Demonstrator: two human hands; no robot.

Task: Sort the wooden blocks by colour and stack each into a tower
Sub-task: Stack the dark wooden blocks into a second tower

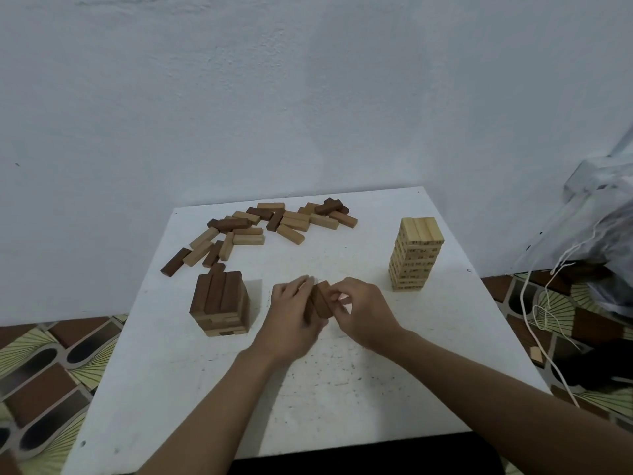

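**A:** Start with the white table. How far along does the job look?

**B:** Roughly midway, as a guess. A tall pale tower stands near the right edge and a shorter dark tower stands at the left. A loose pile of mixed blocks lies along the far side, well apart from the hands.

**A:** And the hands?

**B:** Both are closed on a small bundle of dark blocks at the table's middle, between the two towers. The left hand curls its fingers along the bundle's left side. The right hand pinches it from the right. Whether the bundle rests on the table or hangs just above it cannot be told.

**A:** What might go wrong?

**B:** The bundle is probably meant as the dark tower's next layer. Blocks squeezed side by side are held by pressure alone, so a slackened grip on the way over could let one slip out.

**A:** And at the tower itself?

**B:** A stray dark block shows just behind its top edge, and whether it leans on the tower cannot be told. A layer set down off-square, or a nudge from the left wrist, could push the upper courses askew. The pale tower is taller and slimmer, so a jolt to the table would threaten it first.

**A:** Anything smaller?

**B:** The dark tower's lower courses look paler in places. If those are mis-sorted blocks, another layer on top would bury them deeper.
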